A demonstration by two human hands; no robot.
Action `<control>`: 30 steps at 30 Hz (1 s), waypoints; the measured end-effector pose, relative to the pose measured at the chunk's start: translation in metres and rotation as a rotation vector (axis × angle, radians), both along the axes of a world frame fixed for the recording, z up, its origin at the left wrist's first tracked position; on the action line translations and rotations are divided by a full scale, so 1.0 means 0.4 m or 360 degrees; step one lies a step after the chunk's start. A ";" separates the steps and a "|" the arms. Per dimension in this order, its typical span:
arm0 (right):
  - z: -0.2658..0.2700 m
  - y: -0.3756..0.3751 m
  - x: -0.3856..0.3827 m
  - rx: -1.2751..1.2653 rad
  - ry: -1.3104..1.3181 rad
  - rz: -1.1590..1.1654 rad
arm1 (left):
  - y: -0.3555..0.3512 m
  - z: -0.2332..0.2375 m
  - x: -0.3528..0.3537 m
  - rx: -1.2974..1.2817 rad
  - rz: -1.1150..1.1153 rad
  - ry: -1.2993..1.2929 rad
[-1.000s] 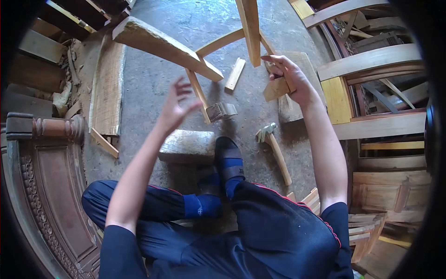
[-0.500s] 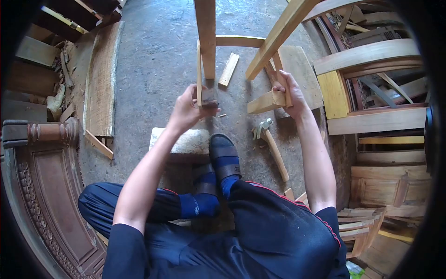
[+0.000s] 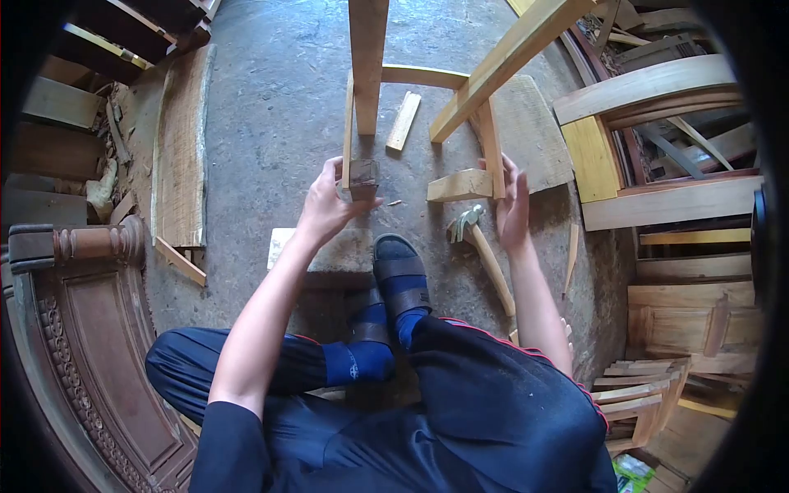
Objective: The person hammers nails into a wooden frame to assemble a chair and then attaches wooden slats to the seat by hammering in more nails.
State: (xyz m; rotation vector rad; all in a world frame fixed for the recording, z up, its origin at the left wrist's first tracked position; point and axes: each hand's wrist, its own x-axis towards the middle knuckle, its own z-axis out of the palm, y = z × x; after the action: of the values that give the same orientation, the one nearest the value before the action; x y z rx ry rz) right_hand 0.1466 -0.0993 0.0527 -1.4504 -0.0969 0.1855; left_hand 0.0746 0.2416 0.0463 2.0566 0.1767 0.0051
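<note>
A wooden frame [image 3: 423,77] of legs, slats and a crossbar stands in front of me on the concrete floor. My left hand [image 3: 327,207] grips its near left end, thumb below a dark-ended wood block [image 3: 363,175] and fingers behind the thin left slat. Along the outer side of the right slat [image 3: 491,148] lies my right hand [image 3: 514,205], fingers stretched out and touching or very near the wood. A pale block [image 3: 460,186] meets that slat on its inner side. Just below it a claw hammer [image 3: 490,261] with a wooden handle lies on the floor.
A short wood offcut [image 3: 403,121] lies between the frame's legs. A board [image 3: 534,135] is under the right side. On the left are a long plank [image 3: 182,148] and a carved panel [image 3: 115,329]. Wooden frames [image 3: 670,205] and scraps line the right. A low block [image 3: 337,251] sits by my feet.
My right hand has loosened from around the right slat and block and slid nearer to me along the slat's outer side. The frame has shifted slightly; my left hand keeps its hold.
</note>
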 end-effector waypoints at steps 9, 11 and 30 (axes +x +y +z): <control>-0.109 0.127 -0.050 -0.1164 -0.0828 -0.0522 | -0.070 -0.022 -0.002 0.0075 0.0194 -0.0310; -0.121 0.122 -0.030 -0.1118 -0.0696 -0.0429 | -0.072 -0.030 0.003 0.0090 0.0187 -0.0331; -0.160 0.071 -0.055 -0.1071 -0.0267 -0.0239 | -0.053 -0.049 -0.009 -0.0001 0.0123 -0.0298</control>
State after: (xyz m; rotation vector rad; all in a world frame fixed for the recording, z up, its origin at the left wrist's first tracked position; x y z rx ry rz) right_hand 0.1244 -0.0709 -0.0115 -2.1354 -0.0632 -0.0365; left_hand 0.0712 0.2203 0.0269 2.0342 0.1399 0.2442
